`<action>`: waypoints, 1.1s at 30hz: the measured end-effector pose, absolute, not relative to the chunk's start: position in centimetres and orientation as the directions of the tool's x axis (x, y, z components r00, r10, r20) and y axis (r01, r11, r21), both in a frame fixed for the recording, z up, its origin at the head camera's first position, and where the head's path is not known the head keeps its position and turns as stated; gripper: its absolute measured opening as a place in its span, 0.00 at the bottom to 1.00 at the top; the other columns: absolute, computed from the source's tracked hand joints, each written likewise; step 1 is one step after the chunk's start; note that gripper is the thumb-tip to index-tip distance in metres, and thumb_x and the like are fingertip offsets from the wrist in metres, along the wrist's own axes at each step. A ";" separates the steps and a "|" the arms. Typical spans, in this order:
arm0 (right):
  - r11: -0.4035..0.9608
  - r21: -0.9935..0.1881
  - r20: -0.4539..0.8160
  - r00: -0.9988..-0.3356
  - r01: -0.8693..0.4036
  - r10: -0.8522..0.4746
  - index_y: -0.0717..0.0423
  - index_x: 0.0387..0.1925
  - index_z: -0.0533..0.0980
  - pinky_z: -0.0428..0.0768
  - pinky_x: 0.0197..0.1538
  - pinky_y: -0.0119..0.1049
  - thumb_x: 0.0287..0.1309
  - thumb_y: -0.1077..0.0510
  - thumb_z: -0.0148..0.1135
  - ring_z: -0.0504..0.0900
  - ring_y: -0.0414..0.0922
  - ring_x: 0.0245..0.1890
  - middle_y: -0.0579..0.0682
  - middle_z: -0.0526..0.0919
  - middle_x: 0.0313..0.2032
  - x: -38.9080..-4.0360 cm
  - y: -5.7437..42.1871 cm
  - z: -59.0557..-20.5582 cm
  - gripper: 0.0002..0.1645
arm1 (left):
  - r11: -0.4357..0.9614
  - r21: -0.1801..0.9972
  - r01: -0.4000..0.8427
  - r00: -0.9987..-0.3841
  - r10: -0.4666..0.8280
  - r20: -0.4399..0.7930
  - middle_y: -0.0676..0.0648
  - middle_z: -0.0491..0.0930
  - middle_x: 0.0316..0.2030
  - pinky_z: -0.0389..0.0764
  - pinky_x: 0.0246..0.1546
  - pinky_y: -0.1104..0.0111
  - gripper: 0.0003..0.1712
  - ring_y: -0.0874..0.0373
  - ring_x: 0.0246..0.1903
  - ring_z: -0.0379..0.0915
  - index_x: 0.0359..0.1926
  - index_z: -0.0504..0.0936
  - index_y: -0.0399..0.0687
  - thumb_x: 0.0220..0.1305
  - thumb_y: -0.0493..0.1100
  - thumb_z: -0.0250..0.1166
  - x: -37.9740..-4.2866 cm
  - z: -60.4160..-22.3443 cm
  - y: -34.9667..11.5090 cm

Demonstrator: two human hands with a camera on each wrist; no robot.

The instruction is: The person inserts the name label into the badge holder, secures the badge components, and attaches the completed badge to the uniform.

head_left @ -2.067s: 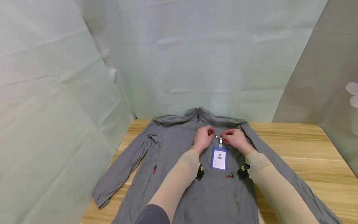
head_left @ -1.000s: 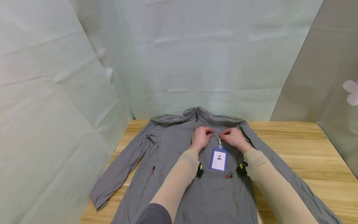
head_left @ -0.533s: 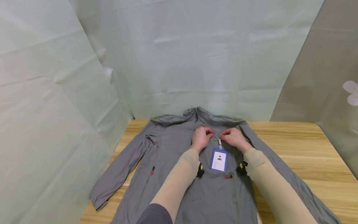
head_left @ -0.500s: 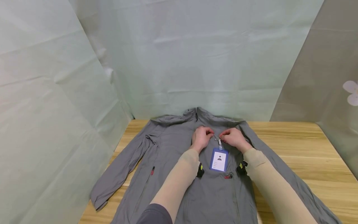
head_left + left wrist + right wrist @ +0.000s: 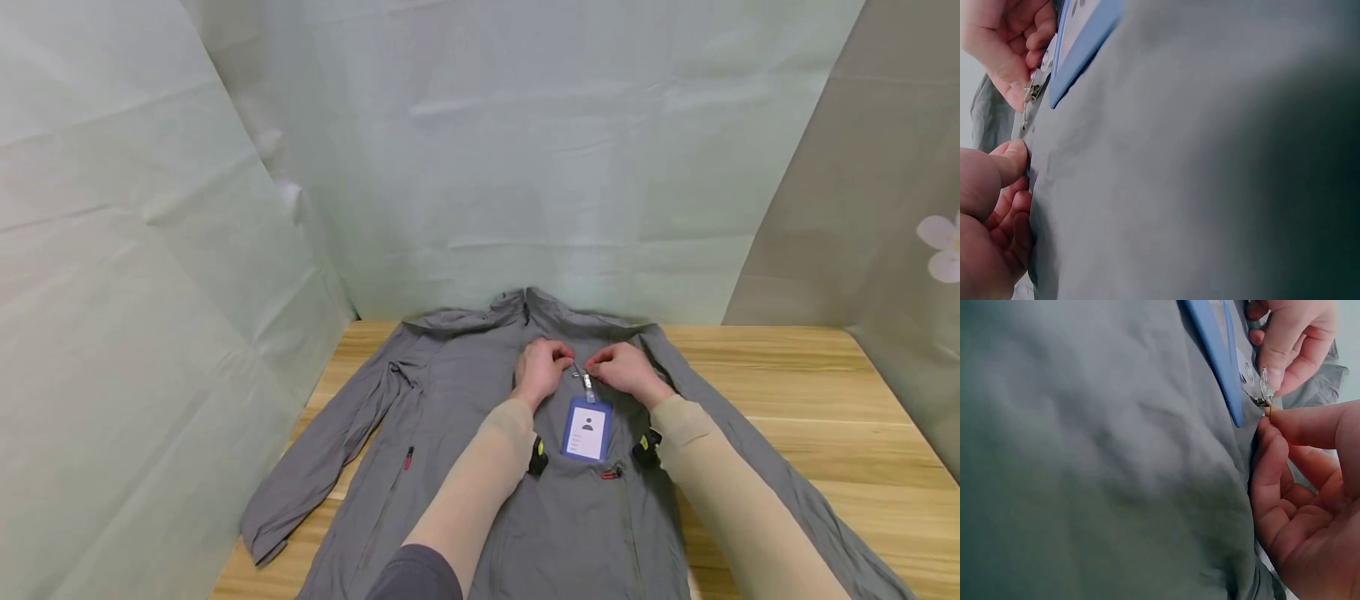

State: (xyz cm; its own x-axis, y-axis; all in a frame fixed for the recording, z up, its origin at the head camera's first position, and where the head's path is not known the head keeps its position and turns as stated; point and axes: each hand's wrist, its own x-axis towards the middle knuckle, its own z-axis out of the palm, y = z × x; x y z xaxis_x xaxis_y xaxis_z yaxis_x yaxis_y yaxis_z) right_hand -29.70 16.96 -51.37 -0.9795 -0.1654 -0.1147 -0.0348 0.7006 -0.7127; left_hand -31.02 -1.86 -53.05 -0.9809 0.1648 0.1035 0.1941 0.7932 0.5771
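A grey zip jacket (image 5: 461, 400) lies spread out, front up. On its chest is a blue-framed ID badge (image 5: 587, 429), hanging from a clear strap and a metal pin clip (image 5: 587, 382). My left hand (image 5: 537, 368) pinches a fold of the jacket's fabric between thumb and fingers, just left of the clip. With thumb and index finger, my right hand (image 5: 628, 369) pinches the clip from the other side. In the left wrist view the thin pin (image 5: 1024, 119) points from the clip toward the left thumb; its tip is at the cloth.
Under the jacket is a wooden tabletop (image 5: 795, 392), with pale sheeting (image 5: 480, 167) behind and to the left. Red zip pulls (image 5: 408, 458) mark the jacket's pockets. Each wrist carries a small black camera (image 5: 537, 457).
The clip and right fingertips have shifted slightly left, toward the left hand. The left hand keeps its pinch on the fabric, and the badge lies almost as before.
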 end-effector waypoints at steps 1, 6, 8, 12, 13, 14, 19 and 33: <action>0.705 -0.709 -0.113 -0.980 -0.038 -0.166 0.59 0.45 0.90 0.82 0.43 0.42 0.68 0.56 0.67 0.84 0.48 0.39 0.53 0.91 0.41 -29.7 16.9 -51.4 0.13 | 0.793 0.577 0.197 -0.980 0.168 0.104 0.56 0.89 0.43 0.83 0.48 0.62 0.03 0.56 0.47 0.85 0.41 0.94 0.60 0.71 0.47 0.74 -31.0 -53.0 -1.9; 0.727 -0.684 -0.107 -0.978 -0.060 -0.181 0.58 0.43 0.91 0.82 0.44 0.43 0.66 0.56 0.67 0.85 0.50 0.41 0.53 0.91 0.42 -29.8 16.7 -51.3 0.13 | 0.791 0.574 0.209 -0.977 0.189 0.096 0.56 0.87 0.40 0.82 0.45 0.63 0.04 0.58 0.44 0.83 0.42 0.93 0.59 0.73 0.49 0.73 -31.1 -52.9 -1.9; 0.731 -0.680 -0.105 -0.977 -0.065 -0.184 0.58 0.43 0.91 0.82 0.45 0.44 0.66 0.56 0.67 0.85 0.51 0.42 0.53 0.91 0.43 -29.7 16.6 -51.2 0.12 | 0.792 0.572 0.213 -0.976 0.197 0.091 0.56 0.86 0.39 0.82 0.44 0.64 0.04 0.59 0.42 0.82 0.42 0.93 0.59 0.73 0.49 0.72 -31.2 -52.8 -2.0; 0.731 -0.678 -0.094 -0.977 -0.077 -0.190 0.59 0.42 0.91 0.83 0.45 0.45 0.66 0.56 0.67 0.86 0.51 0.42 0.54 0.91 0.43 -29.7 16.3 -50.9 0.12 | 0.797 0.561 0.224 -0.973 0.214 0.085 0.56 0.85 0.38 0.81 0.43 0.64 0.05 0.60 0.40 0.80 0.42 0.92 0.59 0.74 0.49 0.72 -31.3 -52.7 -2.0; 0.729 -0.681 -0.094 -0.978 -0.076 -0.189 0.60 0.42 0.91 0.83 0.45 0.45 0.66 0.57 0.67 0.86 0.51 0.42 0.54 0.91 0.43 -29.7 16.2 -50.9 0.12 | 0.798 0.558 0.227 -0.972 0.218 0.084 0.56 0.85 0.38 0.81 0.42 0.64 0.05 0.60 0.40 0.80 0.42 0.92 0.59 0.74 0.49 0.72 -31.3 -52.7 -2.0; 0.727 -0.682 -0.091 -0.977 -0.079 -0.192 0.60 0.42 0.91 0.83 0.45 0.45 0.66 0.57 0.67 0.85 0.51 0.41 0.54 0.91 0.42 -29.7 16.2 -50.9 0.12 | 0.800 0.555 0.228 -0.972 0.221 0.081 0.56 0.85 0.38 0.80 0.42 0.65 0.05 0.60 0.39 0.80 0.42 0.92 0.59 0.74 0.50 0.71 -31.3 -52.7 -2.1; 0.723 -0.686 -0.097 -0.976 -0.076 -0.195 0.59 0.41 0.91 0.82 0.45 0.44 0.66 0.58 0.67 0.85 0.50 0.41 0.54 0.91 0.41 -29.8 16.1 -50.9 0.11 | 0.799 0.551 0.242 -0.968 0.236 0.083 0.57 0.86 0.38 0.81 0.42 0.65 0.05 0.61 0.39 0.80 0.41 0.93 0.59 0.74 0.50 0.72 -31.4 -52.7 -2.2; 0.721 -0.689 -0.106 -0.974 -0.074 -0.201 0.59 0.42 0.90 0.83 0.47 0.45 0.68 0.58 0.66 0.85 0.50 0.42 0.53 0.91 0.41 -29.4 15.5 -50.7 0.11 | 0.786 0.559 0.262 -0.951 0.308 0.012 0.60 0.89 0.41 0.83 0.47 0.65 0.06 0.62 0.42 0.82 0.42 0.94 0.60 0.72 0.51 0.72 -32.4 -52.4 -3.3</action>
State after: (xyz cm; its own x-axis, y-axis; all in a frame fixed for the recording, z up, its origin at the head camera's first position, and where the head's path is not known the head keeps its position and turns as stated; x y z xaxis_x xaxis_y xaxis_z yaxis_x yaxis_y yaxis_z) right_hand -29.39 15.48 -50.68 -0.9738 -0.2012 -0.1059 -0.0742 0.7213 -0.6886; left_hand -32.37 -3.27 -52.43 -0.9513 0.3082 0.0118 0.2617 0.7864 0.5595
